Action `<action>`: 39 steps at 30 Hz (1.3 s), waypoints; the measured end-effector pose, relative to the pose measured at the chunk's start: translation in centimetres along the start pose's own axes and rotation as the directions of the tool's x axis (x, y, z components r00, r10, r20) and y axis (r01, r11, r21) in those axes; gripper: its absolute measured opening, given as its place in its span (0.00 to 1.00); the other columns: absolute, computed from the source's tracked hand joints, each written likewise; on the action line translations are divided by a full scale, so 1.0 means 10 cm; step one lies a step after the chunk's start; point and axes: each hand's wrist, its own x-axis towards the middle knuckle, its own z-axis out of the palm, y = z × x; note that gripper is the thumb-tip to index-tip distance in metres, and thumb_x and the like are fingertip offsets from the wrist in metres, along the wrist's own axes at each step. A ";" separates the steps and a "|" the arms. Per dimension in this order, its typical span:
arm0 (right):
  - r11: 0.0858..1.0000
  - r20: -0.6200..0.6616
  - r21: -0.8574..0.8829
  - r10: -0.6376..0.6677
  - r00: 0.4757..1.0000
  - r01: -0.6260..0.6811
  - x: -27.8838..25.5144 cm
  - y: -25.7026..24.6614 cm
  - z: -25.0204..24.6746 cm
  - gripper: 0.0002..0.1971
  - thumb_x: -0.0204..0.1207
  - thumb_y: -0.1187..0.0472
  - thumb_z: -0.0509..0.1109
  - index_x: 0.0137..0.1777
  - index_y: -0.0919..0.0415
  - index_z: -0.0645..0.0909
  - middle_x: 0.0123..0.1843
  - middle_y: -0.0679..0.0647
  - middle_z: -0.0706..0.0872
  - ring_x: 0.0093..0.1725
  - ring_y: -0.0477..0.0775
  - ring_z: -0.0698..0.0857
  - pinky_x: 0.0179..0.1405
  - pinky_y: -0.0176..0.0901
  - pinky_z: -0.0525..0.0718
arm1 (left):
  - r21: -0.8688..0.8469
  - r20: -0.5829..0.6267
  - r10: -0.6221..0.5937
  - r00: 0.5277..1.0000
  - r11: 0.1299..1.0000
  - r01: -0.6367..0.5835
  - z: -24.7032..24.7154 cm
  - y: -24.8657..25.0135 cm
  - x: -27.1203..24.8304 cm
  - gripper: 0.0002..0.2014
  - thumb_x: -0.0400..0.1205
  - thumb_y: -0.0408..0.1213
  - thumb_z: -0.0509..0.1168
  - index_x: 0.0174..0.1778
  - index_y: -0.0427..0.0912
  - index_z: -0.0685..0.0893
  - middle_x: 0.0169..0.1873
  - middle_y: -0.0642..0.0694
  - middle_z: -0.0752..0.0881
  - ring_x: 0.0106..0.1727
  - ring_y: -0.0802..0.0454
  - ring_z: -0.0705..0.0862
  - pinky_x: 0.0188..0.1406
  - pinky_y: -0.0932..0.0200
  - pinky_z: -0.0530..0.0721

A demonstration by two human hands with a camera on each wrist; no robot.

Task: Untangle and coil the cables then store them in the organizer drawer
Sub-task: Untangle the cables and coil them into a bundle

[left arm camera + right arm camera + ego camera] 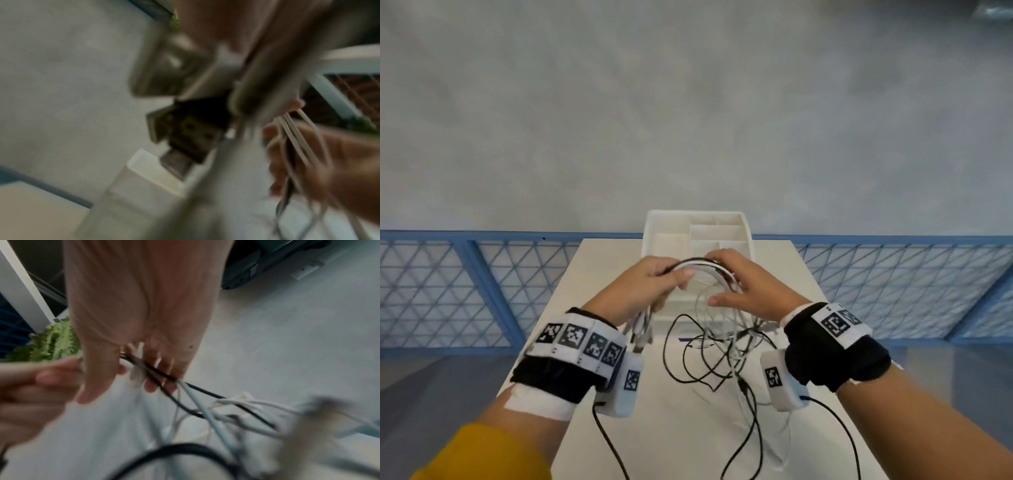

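— What is found nearest, at the near edge of the table [592, 274]?

— Loose black and white strands, trailed from the near edge toward the middle, where the tangle [722, 346] is gathered. It is not yet sorted out.

— And above that?

— A bundle of cables [705, 265] is held up between both hands, over the middle of the table and just in front of the organizer drawer [697, 226]. Its long axis is laid left to right, as an arch from one hand to the other.

— How are the fingers placed?

— The left hand [650, 284] is curled round the left end of the bundle, with plug ends [642, 330] hung below it. The fingers [162, 379] of the right hand [743, 284] are wrapped over the right end, with strands passed between them; from there the cables are dropped down into the tangle.

— So what is the coming move judged to turn on?

— The uncoiled length is hung below and to the near side of the right hand, so that hand is the nearer one for the next loop to be drawn. The drawer is set farthest, at the far edge, open-topped with its compartments seen bare, directly beyond both hands.
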 end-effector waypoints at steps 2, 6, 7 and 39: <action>0.993 -0.109 0.041 0.116 0.987 -0.112 -0.09 0.11 0.08 0.38 0.64 0.59 0.79 0.72 0.52 0.64 0.60 0.47 0.67 0.58 0.43 0.71 0.54 0.24 0.71 | -0.001 -0.033 0.036 0.999 0.999 -0.036 -0.01 0.13 0.03 0.14 0.83 0.41 0.61 0.31 0.44 0.79 0.19 0.52 0.63 0.19 0.58 0.59 0.17 0.67 0.60; 0.973 -0.348 0.121 0.226 0.910 -0.196 -0.25 0.28 0.46 0.33 0.64 0.63 0.77 0.67 0.55 0.66 0.59 0.48 0.68 0.55 0.48 0.75 0.56 0.41 0.77 | -0.015 -0.135 0.065 0.989 0.998 -0.068 -0.07 0.25 0.12 0.13 0.83 0.41 0.61 0.31 0.44 0.78 0.19 0.53 0.62 0.19 0.58 0.57 0.17 0.66 0.56; 0.976 -0.386 0.105 0.216 0.897 -0.190 -0.29 0.36 0.54 0.25 0.67 0.66 0.73 0.63 0.56 0.69 0.56 0.49 0.71 0.52 0.50 0.77 0.52 0.42 0.78 | -0.060 -0.177 0.061 0.982 0.996 -0.073 -0.10 0.25 0.13 0.13 0.83 0.40 0.61 0.31 0.43 0.78 0.19 0.53 0.62 0.19 0.58 0.57 0.18 0.65 0.56; 0.912 0.119 -0.034 0.409 0.905 -0.408 0.00 0.20 0.47 0.21 0.70 0.40 0.69 0.55 0.54 0.77 0.45 0.50 0.81 0.47 0.51 0.80 0.45 0.39 0.75 | 0.099 -0.111 0.138 0.984 0.987 -0.127 -0.25 0.37 -0.12 0.11 0.82 0.41 0.63 0.32 0.47 0.82 0.16 0.57 0.64 0.20 0.59 0.59 0.20 0.64 0.59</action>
